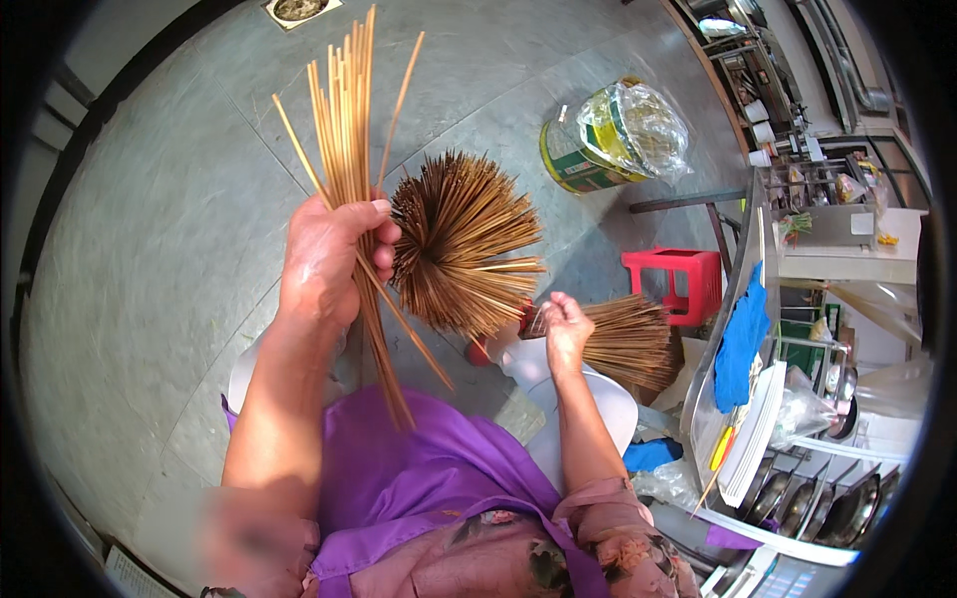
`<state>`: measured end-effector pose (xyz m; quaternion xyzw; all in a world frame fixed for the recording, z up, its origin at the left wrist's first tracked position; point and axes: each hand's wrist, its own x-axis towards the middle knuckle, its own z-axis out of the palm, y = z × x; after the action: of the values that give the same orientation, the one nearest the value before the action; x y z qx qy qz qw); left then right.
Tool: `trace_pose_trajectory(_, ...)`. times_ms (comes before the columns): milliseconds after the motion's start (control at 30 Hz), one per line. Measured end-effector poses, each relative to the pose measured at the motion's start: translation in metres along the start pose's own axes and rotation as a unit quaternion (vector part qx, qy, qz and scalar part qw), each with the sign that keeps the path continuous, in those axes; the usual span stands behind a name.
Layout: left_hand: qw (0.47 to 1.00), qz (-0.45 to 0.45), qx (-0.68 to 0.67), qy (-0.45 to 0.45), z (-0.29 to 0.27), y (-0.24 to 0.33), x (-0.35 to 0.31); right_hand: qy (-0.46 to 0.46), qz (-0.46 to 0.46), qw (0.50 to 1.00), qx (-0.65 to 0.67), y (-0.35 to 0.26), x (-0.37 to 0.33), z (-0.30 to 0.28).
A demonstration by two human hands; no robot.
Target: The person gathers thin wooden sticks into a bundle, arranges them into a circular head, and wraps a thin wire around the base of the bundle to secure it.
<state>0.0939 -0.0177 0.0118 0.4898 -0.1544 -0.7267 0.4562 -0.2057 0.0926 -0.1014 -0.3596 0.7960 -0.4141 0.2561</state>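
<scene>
My left hand (334, 249) is closed around a loose bunch of long thin wooden sticks (349, 130). Their upper ends fan out, two of them splaying apart from the others, and the lower ends cross above my purple apron. Just right of this hand stands a large, dense round bundle of brown sticks (469, 239), flaring outward from a dark centre. My right hand (565, 327) is raised with its fingers curled together; what they hold, if anything, cannot be made out. Beside it, a second bundle of brown sticks (633, 339) spreads toward the right.
A green and yellow bucket (588, 149) covered with clear plastic stands ahead on the grey floor (179, 229). A red stool (678, 284) is at the right. Nearer, a metal table (723, 299) carries a blue cloth (743, 344) and a yellow-handled tool (722, 448). Shelves line the right side.
</scene>
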Motion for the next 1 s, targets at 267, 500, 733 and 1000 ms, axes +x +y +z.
trace_pose_trajectory(267, 1.000, 0.003, -0.014, 0.011, 0.003, 0.002, -0.004, -0.042, -0.201, 0.935, -0.290, -0.050, 0.029, 0.024)
trace_pose_trajectory(500, 1.000, -0.004, -0.014, 0.010, 0.004, 0.004, -0.005, -0.080, -0.186, 0.963, -0.179, -0.041, 0.037, 0.027)
trace_pose_trajectory(733, 1.000, -0.001, -0.010, 0.014, 0.004, 0.005, -0.005, -0.014, -0.102, 0.994, 0.027, -0.054, 0.026, 0.017)
trace_pose_trajectory(1000, 1.000, 0.002, 0.007, -0.001, 0.003, 0.001, -0.002, -0.103, 0.015, 0.940, 0.326, -0.058, 0.019, 0.003)
